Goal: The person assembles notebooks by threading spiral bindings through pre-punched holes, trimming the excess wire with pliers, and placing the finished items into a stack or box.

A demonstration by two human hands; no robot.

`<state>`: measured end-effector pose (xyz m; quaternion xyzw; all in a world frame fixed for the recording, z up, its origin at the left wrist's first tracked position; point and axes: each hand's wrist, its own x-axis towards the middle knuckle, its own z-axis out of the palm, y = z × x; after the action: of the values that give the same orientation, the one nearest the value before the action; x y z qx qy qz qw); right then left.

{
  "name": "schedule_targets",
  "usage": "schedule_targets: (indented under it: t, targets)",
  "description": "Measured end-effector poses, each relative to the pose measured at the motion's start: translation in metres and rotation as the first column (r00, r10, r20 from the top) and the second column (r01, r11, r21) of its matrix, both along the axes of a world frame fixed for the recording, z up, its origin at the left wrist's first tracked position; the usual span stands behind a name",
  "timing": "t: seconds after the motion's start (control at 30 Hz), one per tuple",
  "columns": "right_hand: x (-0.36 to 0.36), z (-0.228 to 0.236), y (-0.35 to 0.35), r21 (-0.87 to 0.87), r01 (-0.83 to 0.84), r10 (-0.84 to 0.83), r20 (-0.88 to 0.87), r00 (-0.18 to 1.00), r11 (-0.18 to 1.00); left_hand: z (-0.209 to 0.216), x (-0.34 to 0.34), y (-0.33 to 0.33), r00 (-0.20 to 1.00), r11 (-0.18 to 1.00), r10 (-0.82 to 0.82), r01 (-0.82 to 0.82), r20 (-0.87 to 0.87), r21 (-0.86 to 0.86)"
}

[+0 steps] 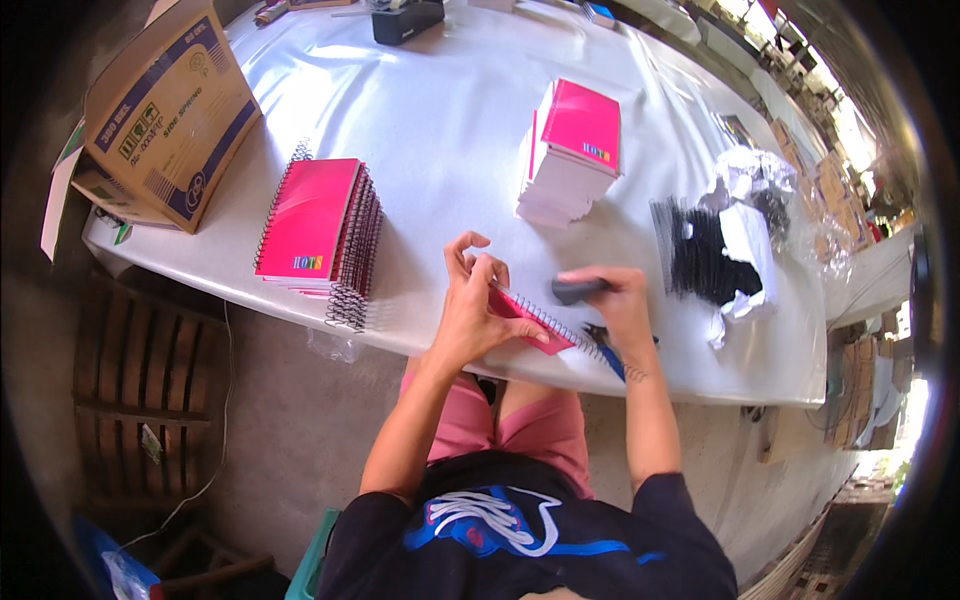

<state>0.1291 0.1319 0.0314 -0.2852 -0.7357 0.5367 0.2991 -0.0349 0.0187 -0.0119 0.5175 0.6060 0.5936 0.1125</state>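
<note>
- A small notebook with a bright pink cover and a dark wire spiral is at the near edge of the table, tilted in the left hand; its coil runs on past the cover toward the right wrist.
- The left hand grasps this notebook, thumb along the near side, index finger raised and bent.
- A blue-handled metal hand tool lies just right of the notebook, partly hidden under the right forearm.
- The right hand, above and right of the notebook, is curled around a dark, rounded object, too blurred to identify.
- Left of the notebook stands a stack of pink-covered, spiral-bound notebooks.
- Well to its right lie a bundle of thin black wire coils and crumpled white paper.
- Beyond it rises a pile of pink-topped white paper blocks.
- Far left of it is an open brown cardboard box.
- Farthest beyond it sits a black, low-built desktop device on the shiny pale-grey covered table.
</note>
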Motion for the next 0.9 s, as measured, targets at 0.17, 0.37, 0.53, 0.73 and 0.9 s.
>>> schedule_targets:
  t: [0.17, 0.37, 0.53, 0.73, 0.9]
  targets:
    - [-0.015, -0.005, 0.0, 0.188, -0.063, 0.03, 0.174, 0.984, 0.98, -0.004, -0.006, 0.003, 0.999, 0.999, -0.003, 0.001, 0.044, 0.039]
    - [-0.03, -0.004, -0.003, 0.172, -0.095, 0.072, 0.132, 0.989, 0.98, -0.012, -0.008, 0.004, 0.978, 0.997, -0.075, 0.077, 0.194, -0.002]
    - [-0.039, 0.003, -0.014, 0.265, -0.153, 0.146, 0.045, 0.988, 0.952, -0.009, -0.009, 0.0, 0.948, 0.987, -0.105, 0.137, 0.302, -0.086]
    - [-0.028, 0.002, 0.009, 0.344, 0.061, -0.155, 0.25, 0.956, 0.937, -0.011, -0.007, 0.002, 0.974, 0.992, -0.049, 0.074, 0.223, -0.105]
    - [0.059, -0.004, 0.006, 0.494, -0.005, -0.239, 0.43, 0.87, 0.87, -0.006, -0.011, -0.014, 0.753, 0.956, -0.29, 0.261, 0.591, 0.136]
